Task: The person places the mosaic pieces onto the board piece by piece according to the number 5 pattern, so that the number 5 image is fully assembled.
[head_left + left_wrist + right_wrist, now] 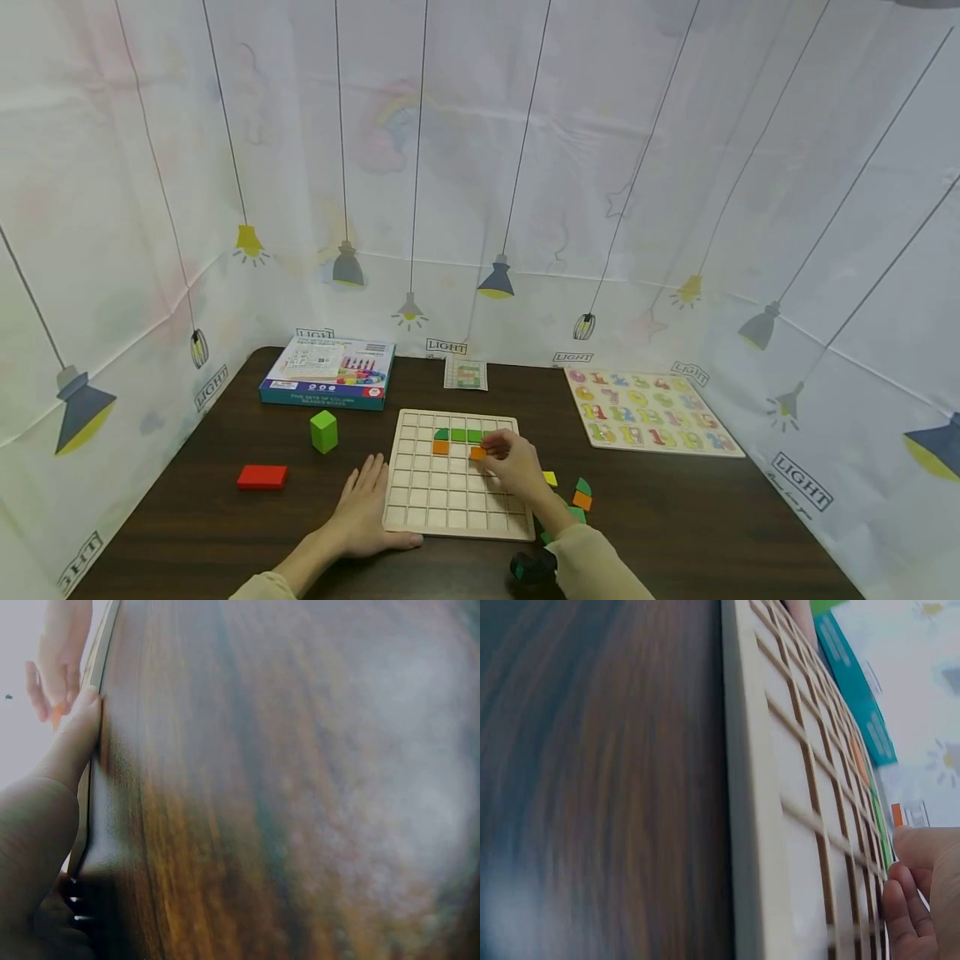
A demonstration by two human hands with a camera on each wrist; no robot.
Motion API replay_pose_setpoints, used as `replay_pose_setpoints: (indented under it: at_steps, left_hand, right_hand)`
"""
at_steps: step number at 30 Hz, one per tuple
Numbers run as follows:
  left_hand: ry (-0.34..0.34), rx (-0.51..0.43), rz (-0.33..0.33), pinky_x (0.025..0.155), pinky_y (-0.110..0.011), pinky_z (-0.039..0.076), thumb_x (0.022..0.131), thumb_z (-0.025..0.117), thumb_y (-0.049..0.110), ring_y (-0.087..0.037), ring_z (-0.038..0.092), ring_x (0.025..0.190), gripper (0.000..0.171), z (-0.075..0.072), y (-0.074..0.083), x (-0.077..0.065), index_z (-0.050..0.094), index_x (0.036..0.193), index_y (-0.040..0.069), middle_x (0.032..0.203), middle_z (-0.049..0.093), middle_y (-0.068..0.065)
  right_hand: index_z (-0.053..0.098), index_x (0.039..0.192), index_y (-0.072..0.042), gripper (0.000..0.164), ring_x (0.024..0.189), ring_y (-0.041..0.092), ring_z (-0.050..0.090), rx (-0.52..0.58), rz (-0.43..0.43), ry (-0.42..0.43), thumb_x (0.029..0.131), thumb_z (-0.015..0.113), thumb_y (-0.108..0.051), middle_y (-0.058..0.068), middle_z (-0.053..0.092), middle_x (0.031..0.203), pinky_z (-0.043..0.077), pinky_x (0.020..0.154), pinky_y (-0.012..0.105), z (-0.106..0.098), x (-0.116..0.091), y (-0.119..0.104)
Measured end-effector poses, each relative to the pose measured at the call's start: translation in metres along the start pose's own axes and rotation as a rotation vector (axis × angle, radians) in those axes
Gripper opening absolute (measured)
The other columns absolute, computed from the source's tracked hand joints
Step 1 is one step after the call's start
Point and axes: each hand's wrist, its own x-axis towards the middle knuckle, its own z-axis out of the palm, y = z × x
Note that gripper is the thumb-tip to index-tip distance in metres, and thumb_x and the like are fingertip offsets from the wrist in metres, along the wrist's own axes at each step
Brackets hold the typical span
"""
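A wooden grid board (438, 502) lies on the dark table. My left hand (364, 515) rests spread on the table along the board's left side, its thumb at the near-left corner. Over the upper right part of the board, my right hand (517, 471) pinches an orange square tile (477, 453) between thumb and fingers; in the right wrist view the tile (897, 814) sticks up from the fingertips. Green square tiles (458, 435) form a row on the board, with a green rounded tile (442, 434) at its left end. An orange tile (441, 448) sits below that rounded one.
Loose tiles (582, 500) lie right of the board, partly hidden by my right forearm. A black object (532, 568) is near the front. A red block (262, 477), green block (324, 432) and box (322, 400) stand left; a pattern card (466, 374) and number board (652, 412) lie behind.
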Motion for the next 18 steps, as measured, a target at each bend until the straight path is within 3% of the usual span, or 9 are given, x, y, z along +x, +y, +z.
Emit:
replay_pose_setpoints:
  at_steps: [9,18]
  left_hand:
    - [0.012,0.012,0.009,0.108,-0.058,0.007,0.065,0.065,0.075,-0.042,0.007,0.14,0.126,0.003,-0.004,0.0,0.02,0.144,-0.012,0.15,0.015,-0.031]
    - [-0.01,0.014,-0.005,0.108,-0.058,0.007,0.067,0.066,0.073,-0.042,0.007,0.14,0.125,-0.002,0.002,-0.002,0.019,0.144,-0.013,0.15,0.014,-0.031]
  right_hand:
    - [0.062,0.108,0.001,0.025,0.087,0.02,0.062,-0.001,-0.07,-0.055,0.083,0.069,-0.002,0.011,0.064,0.1,0.051,0.076,0.026,0.034,0.005,-0.015]
    - [0.064,0.104,-0.002,0.023,0.083,0.015,0.06,-0.069,-0.061,-0.042,0.082,0.07,-0.002,0.006,0.065,0.096,0.05,0.073,0.028,0.047,0.006,-0.024]
